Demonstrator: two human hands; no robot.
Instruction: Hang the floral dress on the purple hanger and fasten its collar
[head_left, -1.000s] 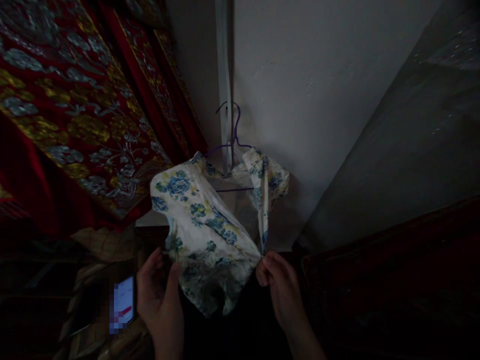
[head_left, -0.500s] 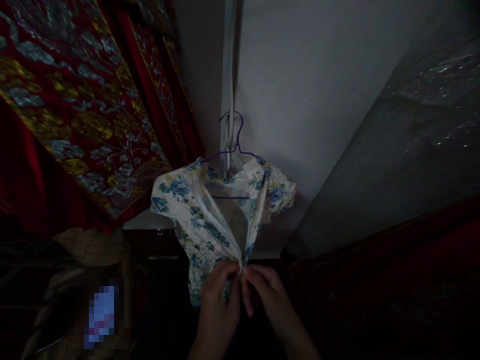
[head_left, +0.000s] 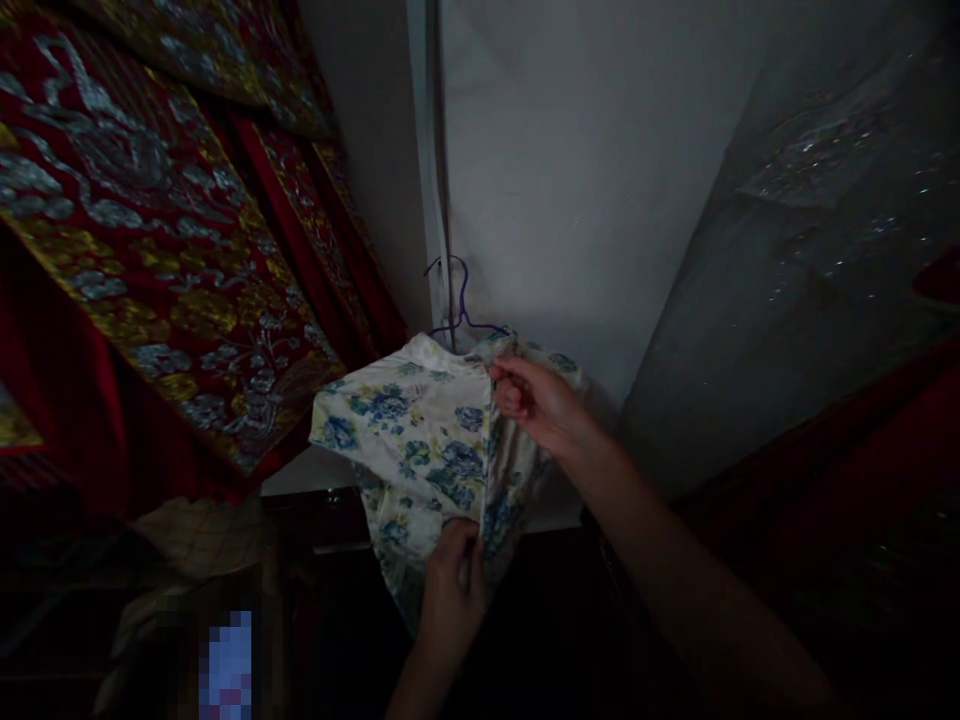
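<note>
A short-sleeved top (head_left: 420, 440), white with blue flowers, hangs from a purple hanger (head_left: 463, 312). Its opening is closed along a vertical line up to the neckline. At the upper end of that line, near the collar, my right hand (head_left: 529, 400) is pinched with the fingers curled, apparently on the zipper; the pull itself is hidden. Lower down, my left hand (head_left: 454, 580) pinches the fabric beside the same line. The right side of the top is partly covered by my right hand and forearm.
Red cloth embroidered in gold and silver (head_left: 172, 230) drapes at the left. The hanger hooks on a pale strap (head_left: 431, 150) against the light wall (head_left: 570, 160). Grey translucent sheeting (head_left: 780, 300) covers the right. A blurred-out blue patch (head_left: 229, 660) sits at lower left.
My right hand has risen from the bottom of the V-shaped opening to the neckline, and the opening has closed. My left hand remains low on the top. The view has shifted slightly.
</note>
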